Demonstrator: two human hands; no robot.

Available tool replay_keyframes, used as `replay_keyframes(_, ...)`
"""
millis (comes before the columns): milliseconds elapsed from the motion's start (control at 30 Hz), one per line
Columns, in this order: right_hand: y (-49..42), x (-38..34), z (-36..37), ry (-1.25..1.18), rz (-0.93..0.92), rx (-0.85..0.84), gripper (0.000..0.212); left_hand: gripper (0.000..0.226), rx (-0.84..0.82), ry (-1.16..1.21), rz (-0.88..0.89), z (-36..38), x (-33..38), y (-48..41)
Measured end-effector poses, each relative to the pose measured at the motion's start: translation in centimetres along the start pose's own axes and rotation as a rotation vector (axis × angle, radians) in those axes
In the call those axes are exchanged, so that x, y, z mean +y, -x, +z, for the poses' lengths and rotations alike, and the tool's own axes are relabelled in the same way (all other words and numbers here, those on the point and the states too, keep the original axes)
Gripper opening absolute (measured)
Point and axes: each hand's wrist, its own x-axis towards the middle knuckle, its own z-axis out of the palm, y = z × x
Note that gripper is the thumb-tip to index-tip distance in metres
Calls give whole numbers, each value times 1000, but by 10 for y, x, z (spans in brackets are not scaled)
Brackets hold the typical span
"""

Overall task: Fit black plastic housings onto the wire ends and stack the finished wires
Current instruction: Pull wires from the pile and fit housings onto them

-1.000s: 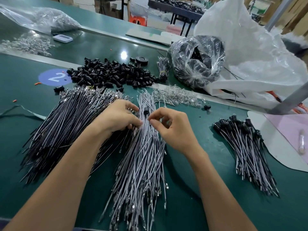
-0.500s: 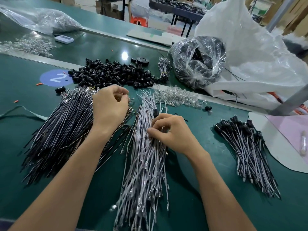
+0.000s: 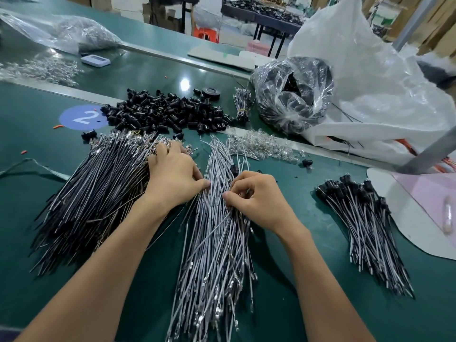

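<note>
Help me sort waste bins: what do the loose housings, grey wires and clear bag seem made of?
Loose housings: black moulded plastic, slightly glossy glints. Grey wires: matte, probably plastic insulation; silvery shiny tips suggest metal terminals. Clear bag: thin plastic film, crinkled, see-through, reflective.

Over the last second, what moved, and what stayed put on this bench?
The left hand drew away from the right hand and moved left onto the pile of black, metal-tipped wires, where it rests. The right hand stayed pinching the long grey wire bundle. Heap of black plastic housings and stack of finished wires unchanged.
</note>
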Motion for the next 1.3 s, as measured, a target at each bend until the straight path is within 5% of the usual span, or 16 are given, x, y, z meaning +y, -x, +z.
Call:
replay_keyframes(367, 2, -1, 1, 29, -63, 40, 24, 14, 107, 165, -67, -2, -1, -3)
replay_keyframes(467, 1, -3, 2, -15, -80, 166, 22, 13, 227, 510, -63, -11, 1, 2)
replay_keyframes(567, -1, -8, 1, -192, -64, 256, 15, 10, 33, 1005, -57, -20, 6, 7)
replay_keyframes(733, 1, -17, 2, -524, 22, 97, 13, 9, -131, 1248, -5, -20, 12, 9)
replay_keyframes(1067, 2, -22, 1, -703, 38, -44, 13, 19, -60, 1437, -26, -19, 12, 7)
replay_keyframes(1300, 2, -19, -12, -1099, -77, -35, 26, 13, -37, 1431, -114, -15, 9, 5)
